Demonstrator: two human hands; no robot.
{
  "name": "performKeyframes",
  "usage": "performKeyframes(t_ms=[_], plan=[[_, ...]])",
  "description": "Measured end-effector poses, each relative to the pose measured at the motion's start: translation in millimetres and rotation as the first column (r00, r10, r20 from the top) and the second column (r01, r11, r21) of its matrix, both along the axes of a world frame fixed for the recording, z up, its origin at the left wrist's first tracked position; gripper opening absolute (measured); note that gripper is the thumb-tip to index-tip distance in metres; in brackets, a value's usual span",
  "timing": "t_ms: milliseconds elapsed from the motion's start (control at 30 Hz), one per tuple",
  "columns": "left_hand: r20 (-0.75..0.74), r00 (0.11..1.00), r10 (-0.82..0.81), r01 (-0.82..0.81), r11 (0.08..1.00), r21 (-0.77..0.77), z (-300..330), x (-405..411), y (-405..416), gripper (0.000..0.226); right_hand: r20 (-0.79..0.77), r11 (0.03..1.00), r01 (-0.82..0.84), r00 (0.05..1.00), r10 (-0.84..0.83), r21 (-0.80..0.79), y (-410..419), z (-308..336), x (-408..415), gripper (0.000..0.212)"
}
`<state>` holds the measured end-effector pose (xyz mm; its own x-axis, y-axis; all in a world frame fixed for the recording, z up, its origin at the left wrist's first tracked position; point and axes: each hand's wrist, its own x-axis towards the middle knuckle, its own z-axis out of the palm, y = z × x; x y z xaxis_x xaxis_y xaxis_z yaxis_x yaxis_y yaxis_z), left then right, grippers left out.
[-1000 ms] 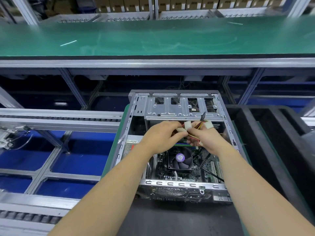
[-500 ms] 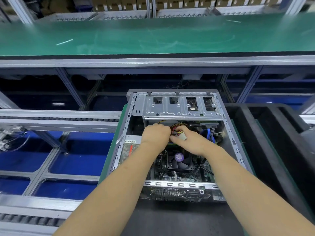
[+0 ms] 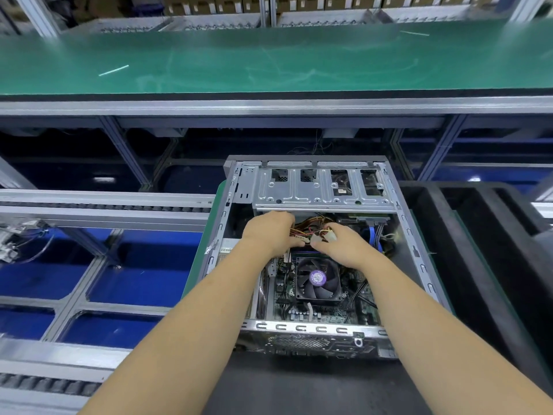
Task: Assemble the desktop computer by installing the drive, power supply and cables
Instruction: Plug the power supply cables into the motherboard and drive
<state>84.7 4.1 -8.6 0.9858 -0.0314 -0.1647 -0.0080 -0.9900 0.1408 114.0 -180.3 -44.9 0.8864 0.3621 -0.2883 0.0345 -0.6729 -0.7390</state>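
The open case sits at lower centre, its fan nearest the viewer. Just beyond the fan, the left hand and right hand meet, each pinching a white connector of the yellow-red cables. The cables run from the fingers up under the drive cage. The step likely goes best with the plugs aligned squarely, pressed straight and the slack kept off the fan.

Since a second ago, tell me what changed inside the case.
Both hands, the left hand and the right hand, carried the wire bundle with its white connectors down from above the case toward the drive cage. Both still hold it. The case and the fan stayed put.
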Motion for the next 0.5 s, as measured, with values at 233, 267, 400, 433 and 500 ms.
performKeyframes(t_ms=[233, 267, 400, 433, 500], plan=[[0.020, 0.999, 0.034, -0.038, 0.981, 0.193, -4, 4, -12, 0.055, -0.282, 0.984, 0.110, 0.957, -0.066, 0.142, -26, 18, -3, 0.084], [0.027, 0.999, 0.042, -0.046, 0.977, 0.206, -4, 3, -12, 0.056, -0.331, 0.970, 0.144, 0.941, -0.073, 0.196, -28, 21, -3, 0.099], [0.040, 0.998, 0.054, -0.063, 0.965, 0.256, -9, 2, -11, 0.059, -0.414, 0.915, 0.296, 0.895, -0.166, 0.273, -27, 23, -1, 0.102], [0.024, 0.998, 0.060, -0.064, 0.967, 0.247, -9, 2, -11, 0.061, -0.389, 0.912, 0.325, 0.896, -0.213, 0.250, -25, 22, -1, 0.087], [-0.010, 0.999, 0.051, -0.047, 0.970, 0.238, -8, 2, -11, 0.066, -0.255, 0.948, 0.278, 0.938, -0.234, 0.152, -22, 16, 0, 0.067]])
